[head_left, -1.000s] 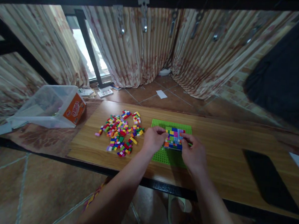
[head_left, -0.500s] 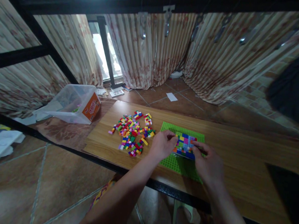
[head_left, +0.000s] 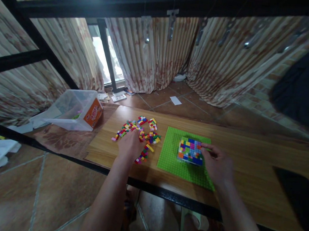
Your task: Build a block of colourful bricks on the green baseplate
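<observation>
A block of multicoloured toy bricks stands on a green studded baseplate. My right hand is at the block's right side, thumb and fingers closed against its edge near the upper right corner. To the left, my left hand reaches over a pile of loose toy bricks spread on the wooden tabletop. Its fingertips are hidden behind the back of the hand, so whether it grips a brick does not show.
A clear plastic box with an orange label stands left of the bricks on a brown cloth. A dark flat object lies on the right of the table. A black bar crosses above, in front of curtains.
My left hand has left the brick block and moved left over the loose pile. My right hand stays at the block's right side.
</observation>
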Action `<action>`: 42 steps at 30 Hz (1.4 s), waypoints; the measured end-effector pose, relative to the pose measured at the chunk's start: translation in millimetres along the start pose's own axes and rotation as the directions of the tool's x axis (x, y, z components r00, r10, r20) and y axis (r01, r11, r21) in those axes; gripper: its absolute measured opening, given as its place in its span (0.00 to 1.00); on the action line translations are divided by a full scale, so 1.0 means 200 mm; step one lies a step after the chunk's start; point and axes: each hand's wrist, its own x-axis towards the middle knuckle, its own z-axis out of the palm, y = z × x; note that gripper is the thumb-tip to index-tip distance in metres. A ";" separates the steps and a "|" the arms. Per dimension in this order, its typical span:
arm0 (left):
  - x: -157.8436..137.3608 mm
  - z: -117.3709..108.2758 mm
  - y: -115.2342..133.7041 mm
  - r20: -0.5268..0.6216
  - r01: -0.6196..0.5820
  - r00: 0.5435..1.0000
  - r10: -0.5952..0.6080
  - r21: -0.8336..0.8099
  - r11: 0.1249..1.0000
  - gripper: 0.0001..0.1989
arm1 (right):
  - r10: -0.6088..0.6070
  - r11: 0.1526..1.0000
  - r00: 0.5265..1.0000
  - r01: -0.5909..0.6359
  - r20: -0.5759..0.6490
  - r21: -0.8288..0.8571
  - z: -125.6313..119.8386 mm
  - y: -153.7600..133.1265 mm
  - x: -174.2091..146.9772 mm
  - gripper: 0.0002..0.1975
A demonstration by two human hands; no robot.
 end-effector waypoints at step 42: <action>0.00 0.07 0.09 0.076 -0.357 0.924 0.376 -0.190 0.915 0.10 | -0.062 0.998 0.998 0.061 -0.019 -0.005 0.00 -0.03 0.00 0.19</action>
